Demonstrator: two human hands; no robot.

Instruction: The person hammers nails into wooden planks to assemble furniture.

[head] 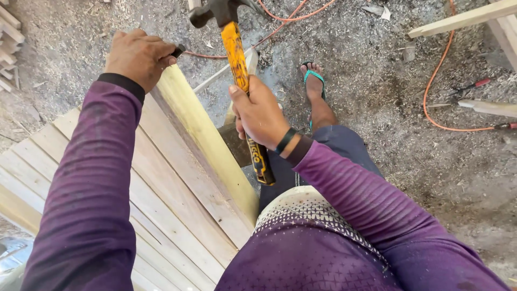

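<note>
Hammer (239, 64) held upright, head perhaps angled left, up-frame.

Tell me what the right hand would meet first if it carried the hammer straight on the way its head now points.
Most likely the pale upright plank: the right hand holds the yellow-handled hammer raised beside it, near where the left hand grips the plank's top. Depth is unclear, so this is a judgement.

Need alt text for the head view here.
Seen from above, the right hand grips a yellow-handled hammer while the left hand pinches something small and dark on a pale board's edge. Sawdust and an orange cable cover the ground.
</note>
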